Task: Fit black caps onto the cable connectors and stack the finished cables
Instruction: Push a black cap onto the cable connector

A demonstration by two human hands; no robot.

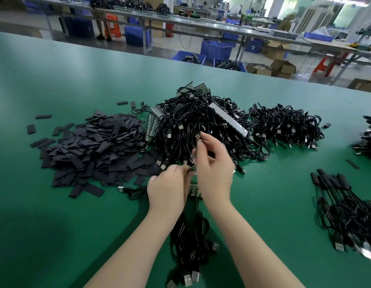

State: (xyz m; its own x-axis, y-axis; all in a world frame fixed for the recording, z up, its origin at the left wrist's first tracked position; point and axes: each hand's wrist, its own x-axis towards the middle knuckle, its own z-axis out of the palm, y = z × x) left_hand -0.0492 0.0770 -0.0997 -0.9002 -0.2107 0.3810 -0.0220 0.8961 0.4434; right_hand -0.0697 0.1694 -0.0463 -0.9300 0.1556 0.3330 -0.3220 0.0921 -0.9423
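Both hands meet at the near edge of the big cable pile: left hand has fingers curled, pinching something small at the fingertips, looks like a connector but it's blurred so can't tell exactly what; right hand is loosely curled above it, thumb and forefinger pinching a cable end near a silver plug. A small green circuit board sits just under the hands, and a bundle of cables trails back between the forearms. Black caps are heaped to the left, not yet in hand. Capped cables are stacked well to the right. Risk, as I read it: the pile is tangled, so pulling one lead could drag neighbours along or scatter caps; a pinch on a wire rather than the plug could stress the board joint. Green table is a smooth mat, so loose caps will slide. Further cable heaps lie right of the main pile. Behind: long benches, blue crates, cardboard boxes, an orange stool
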